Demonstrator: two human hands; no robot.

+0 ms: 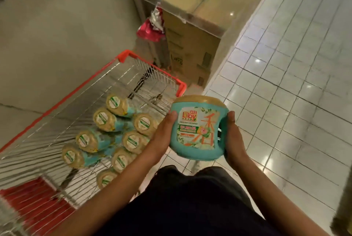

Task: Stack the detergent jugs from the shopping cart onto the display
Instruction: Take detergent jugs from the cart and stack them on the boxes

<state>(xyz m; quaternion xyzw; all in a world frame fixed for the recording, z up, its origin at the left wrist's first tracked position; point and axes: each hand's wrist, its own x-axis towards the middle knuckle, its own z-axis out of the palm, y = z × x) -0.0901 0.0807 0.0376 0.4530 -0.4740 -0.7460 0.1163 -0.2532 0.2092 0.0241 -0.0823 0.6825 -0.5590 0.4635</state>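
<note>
The display (192, 49), a stack of cardboard cartons under a clear top sheet, is standing ahead of the person and well apart from the hands, beyond the far end of the shopping cart (124, 55). The cart is sitting to the left, with 8 remaining jugs (133, 141) showing their tan caps in its basket. The held jug (198, 128) is hanging over the tiled floor (285, 102) just right of the cart, outside the basket, its long axis pointing from the person's body toward the display, cap end leading and handle on the right. The left hand (163, 133) and right hand (233, 133) are clamping it from opposite sides, thumbs on top, neither nearer the display. Judging from this, the coming carry is looking like a straight forward reach.
</note>
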